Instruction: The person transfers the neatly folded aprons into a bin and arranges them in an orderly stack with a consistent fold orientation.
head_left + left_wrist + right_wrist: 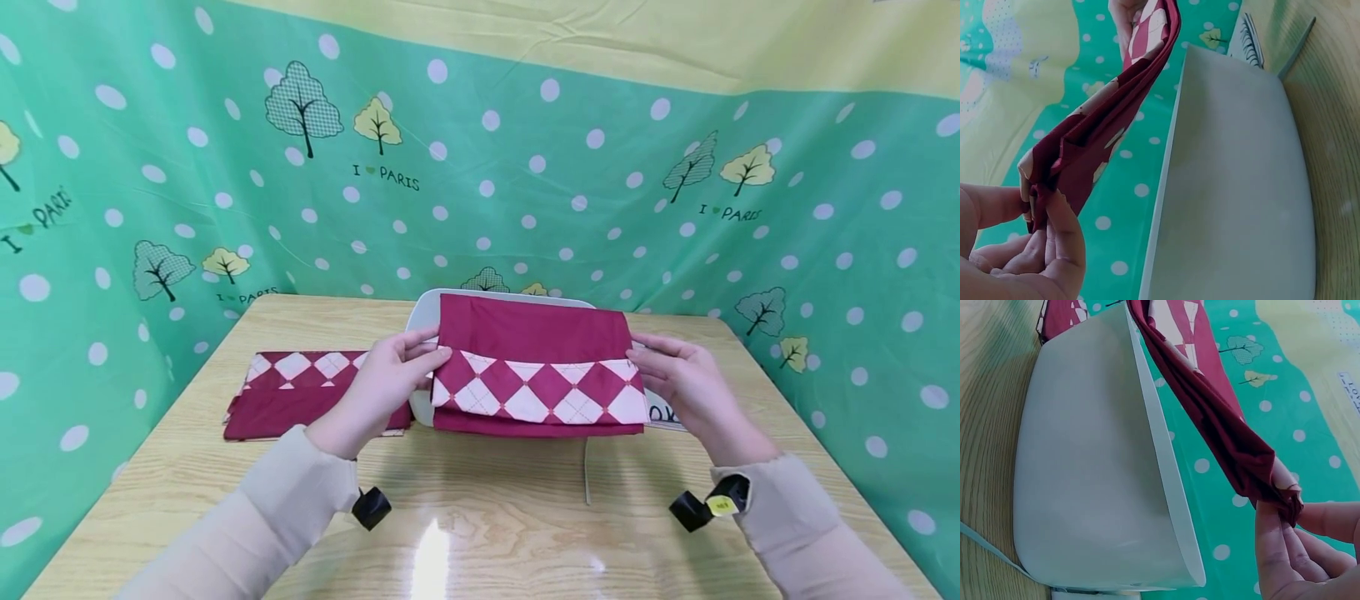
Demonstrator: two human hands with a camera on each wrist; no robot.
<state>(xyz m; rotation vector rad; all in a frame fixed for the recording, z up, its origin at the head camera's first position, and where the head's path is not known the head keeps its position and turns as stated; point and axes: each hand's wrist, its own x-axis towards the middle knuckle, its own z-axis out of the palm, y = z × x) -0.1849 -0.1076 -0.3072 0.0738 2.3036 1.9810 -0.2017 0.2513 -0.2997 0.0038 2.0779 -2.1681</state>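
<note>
A folded maroon cloth (536, 329) with a white-and-maroon diamond band is held up flat between both hands. My left hand (393, 371) pinches its left edge, thumb on the front face and fingers behind. At the opposite edge my right hand (682, 379) pinches it the same way. In the left wrist view the layered folds of the cloth (1094, 134) hang between thumb and fingers. Behind and below it stands a white bin (1088, 450), its open rim level with the cloth; the head view hides most of it.
Another folded maroon cloth (300, 408) with the diamond pattern lies on the wooden table (480, 525) at the left. A spiral-bound notebook (1252, 40) lies beyond the bin, and a thin pale cord (587, 475) trails on the table. Green dotted curtains (525, 192) enclose the sides and back.
</note>
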